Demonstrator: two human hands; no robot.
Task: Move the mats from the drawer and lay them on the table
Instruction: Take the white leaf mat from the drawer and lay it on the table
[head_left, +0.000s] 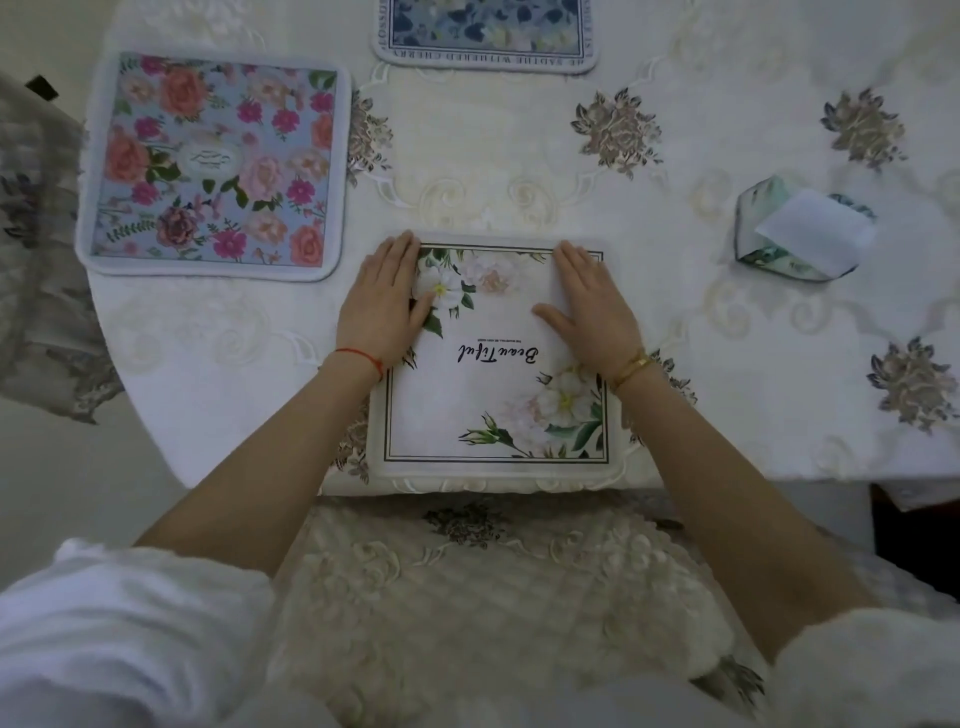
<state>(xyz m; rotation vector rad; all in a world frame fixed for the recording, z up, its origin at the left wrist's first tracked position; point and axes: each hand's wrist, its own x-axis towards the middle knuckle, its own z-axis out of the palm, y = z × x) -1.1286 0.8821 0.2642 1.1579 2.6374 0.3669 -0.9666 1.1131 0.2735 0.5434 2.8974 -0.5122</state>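
Fingers straight and held together on both hands, palms down, pressing flat; nothing gripped or pinched.

Table (727, 130): round, under a cream embroidered cloth; landmark for all entries below.

White mat lettered "Beautiful" (493, 400): near edge of the table, directly before the person, lying flat, roughly square with no marked long axis, lettering upside-down to the viewer. Left hand (382, 301) rests on its far-left corner, right hand (592, 306) on its far-right part; both equally near, the mat's bulk lying toward the wrists. Judged as smoothing a mat already laid.

Pink-and-blue floral mat (213, 166): left part of the table, flat, well apart from the hands.

Blue floral mat (485, 34): far side of the table, partly cut off by the frame.

Tissue box (795, 234): right part of the table, holding tissues, one sheet standing out of its top.

Drawer: not in view.
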